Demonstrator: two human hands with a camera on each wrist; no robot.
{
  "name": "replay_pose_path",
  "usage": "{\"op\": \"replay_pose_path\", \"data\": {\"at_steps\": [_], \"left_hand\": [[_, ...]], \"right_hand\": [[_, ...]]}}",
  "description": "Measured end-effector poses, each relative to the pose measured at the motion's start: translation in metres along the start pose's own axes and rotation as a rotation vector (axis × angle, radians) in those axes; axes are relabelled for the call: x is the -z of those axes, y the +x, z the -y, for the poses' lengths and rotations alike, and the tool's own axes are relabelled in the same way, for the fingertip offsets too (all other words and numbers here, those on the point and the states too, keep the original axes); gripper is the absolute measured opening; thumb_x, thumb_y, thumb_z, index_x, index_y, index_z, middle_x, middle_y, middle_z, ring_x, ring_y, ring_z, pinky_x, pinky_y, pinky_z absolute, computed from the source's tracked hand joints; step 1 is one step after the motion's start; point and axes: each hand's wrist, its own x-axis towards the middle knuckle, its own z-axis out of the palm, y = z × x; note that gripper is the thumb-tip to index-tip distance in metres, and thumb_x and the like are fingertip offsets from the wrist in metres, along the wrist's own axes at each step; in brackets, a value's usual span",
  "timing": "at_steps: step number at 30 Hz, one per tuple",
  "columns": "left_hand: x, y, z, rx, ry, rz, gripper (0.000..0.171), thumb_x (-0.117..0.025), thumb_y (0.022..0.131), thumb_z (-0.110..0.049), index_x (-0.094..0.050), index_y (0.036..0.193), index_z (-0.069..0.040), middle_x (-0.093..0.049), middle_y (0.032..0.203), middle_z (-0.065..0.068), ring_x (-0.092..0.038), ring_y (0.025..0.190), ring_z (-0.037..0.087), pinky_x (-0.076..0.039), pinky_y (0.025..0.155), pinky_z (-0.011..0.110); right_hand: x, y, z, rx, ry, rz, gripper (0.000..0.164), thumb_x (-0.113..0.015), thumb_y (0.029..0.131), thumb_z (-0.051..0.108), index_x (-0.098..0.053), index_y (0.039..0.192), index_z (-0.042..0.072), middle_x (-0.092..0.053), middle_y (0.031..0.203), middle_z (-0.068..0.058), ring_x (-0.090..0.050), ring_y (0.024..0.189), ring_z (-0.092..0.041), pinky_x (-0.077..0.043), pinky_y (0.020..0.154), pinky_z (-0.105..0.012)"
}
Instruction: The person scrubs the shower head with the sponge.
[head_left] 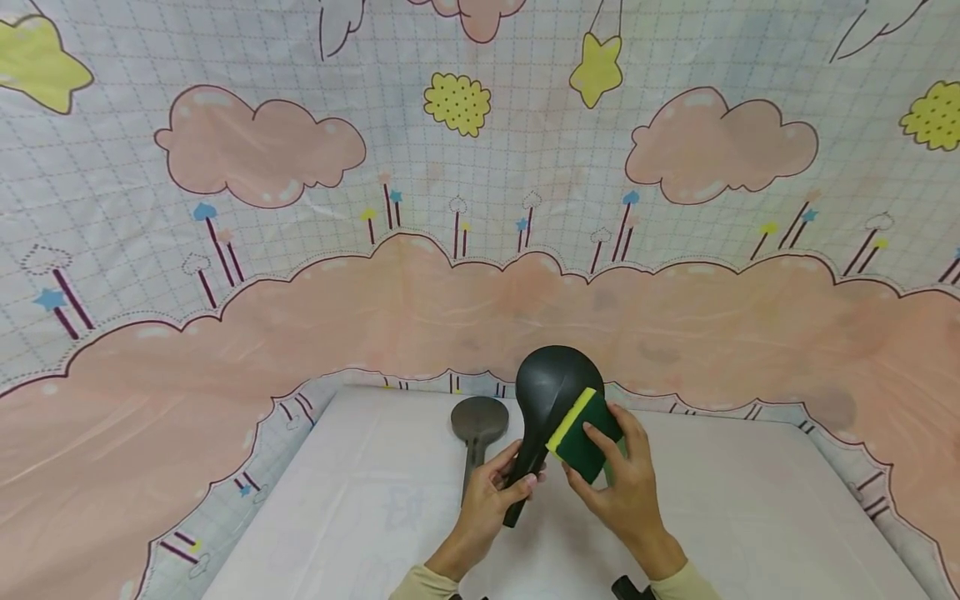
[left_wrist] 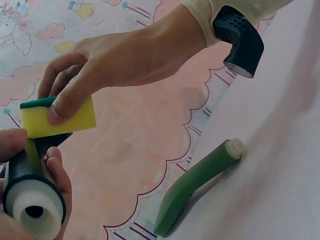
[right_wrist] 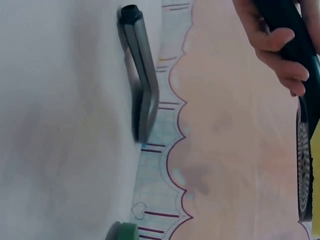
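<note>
My left hand (head_left: pixel 486 498) grips the handle of a black shower head (head_left: pixel 553 382), holding it up over the table with its round head at the top. Its nozzle face shows edge-on in the right wrist view, and the handle's hollow white end (left_wrist: pixel 36 210) faces the left wrist camera. The right hand (head_left: pixel 632 492) pinches a sponge (head_left: pixel 588 442) with a yellow layer and a dark green scouring layer. Its yellow side lies against the shower head near where handle and head meet.
A grey shower head (head_left: pixel 480 419) lies on the white table (head_left: pixel 360 492), left of the hands. On the right a green shower head (left_wrist: pixel 192 187) lies behind the right hand, mostly hidden in the head view. A cartoon-patterned cloth (head_left: pixel 480 317) rises behind the table.
</note>
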Motion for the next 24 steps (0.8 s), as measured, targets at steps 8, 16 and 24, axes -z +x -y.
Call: {"op": "replay_pose_path", "data": {"at_steps": [8,16,24], "left_hand": [[0.0026,0.0027,-0.0013,0.053,-0.072,0.06,0.062,-0.064,0.095,-0.015,-0.038,0.15,-0.008,-0.061,0.129,0.024,-0.067,0.105,0.01,-0.052,0.089,0.024],[0.0075,0.0005,-0.0012,0.13,-0.158,0.082,0.063,-0.063,0.096,-0.016,-0.035,0.153,-0.011,-0.064,0.13,0.014,-0.064,0.111,0.015,-0.05,0.093,0.029],[0.0088,-0.0001,0.0013,0.184,-0.202,0.056,0.064,-0.064,0.095,-0.022,-0.037,0.153,-0.017,-0.065,0.126,0.01,-0.063,0.11,0.015,-0.05,0.089,0.028]], "right_hand": [[-0.0015,0.0002,-0.001,0.035,0.001,0.005,0.058,-0.058,0.09,0.058,-0.068,0.117,0.007,-0.049,0.139,-0.026,-0.045,0.127,-0.038,-0.023,0.117,-0.015],[-0.0023,-0.0017,-0.0016,0.026,0.005,0.023,0.058,-0.058,0.089,0.058,-0.068,0.117,0.008,-0.049,0.14,-0.025,-0.046,0.126,-0.038,-0.022,0.116,-0.013],[-0.0018,0.0009,-0.0009,0.028,0.011,0.045,0.057,-0.058,0.089,0.058,-0.067,0.119,0.01,-0.048,0.142,-0.023,-0.046,0.125,-0.037,-0.022,0.115,-0.013]]}}
